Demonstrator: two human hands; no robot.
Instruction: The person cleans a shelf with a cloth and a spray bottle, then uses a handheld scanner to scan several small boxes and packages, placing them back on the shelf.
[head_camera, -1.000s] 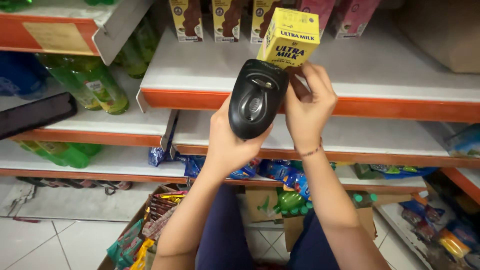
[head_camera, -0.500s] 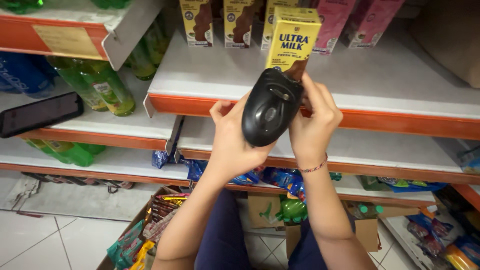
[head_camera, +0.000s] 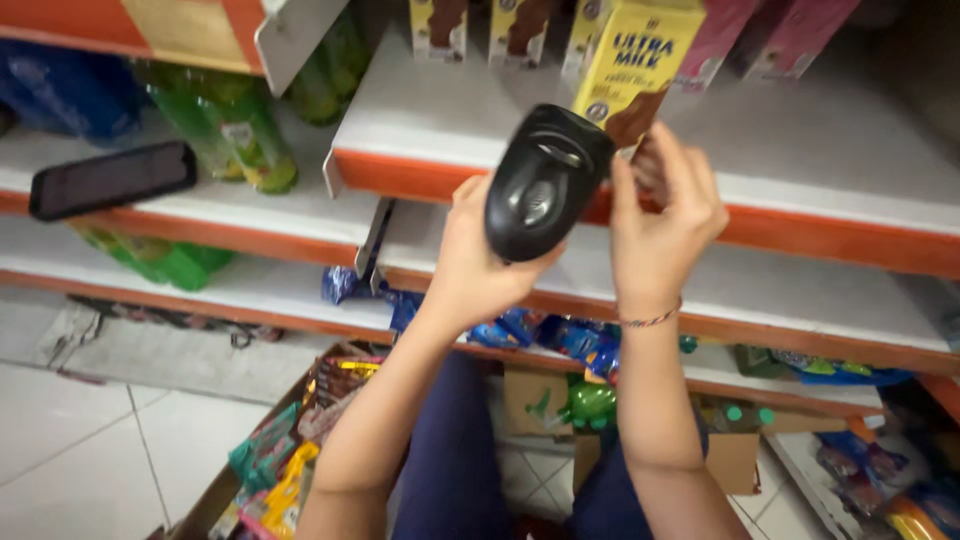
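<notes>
- Two hands are raised before the shelf (head_camera: 800, 180): the left hand (head_camera: 480, 265) is wrapped around a black scanner (head_camera: 540, 185), the right hand (head_camera: 660, 215) pinches a yellow carton (head_camera: 640, 60) by its lower edge.
- Since a second ago, the scanner has tilted and moved closer to the carton, its head now just beside the carton's lower corner.
- Judging by this, a scan looks under way, not finished.
- More cartons (head_camera: 440, 25) stand behind; a phone (head_camera: 110, 178) lies on the left shelf.

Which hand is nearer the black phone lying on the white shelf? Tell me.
Left. The left hand, holding the black scanner, is closer to the phone; the right hand, holding the yellow carton, is farther.
</notes>
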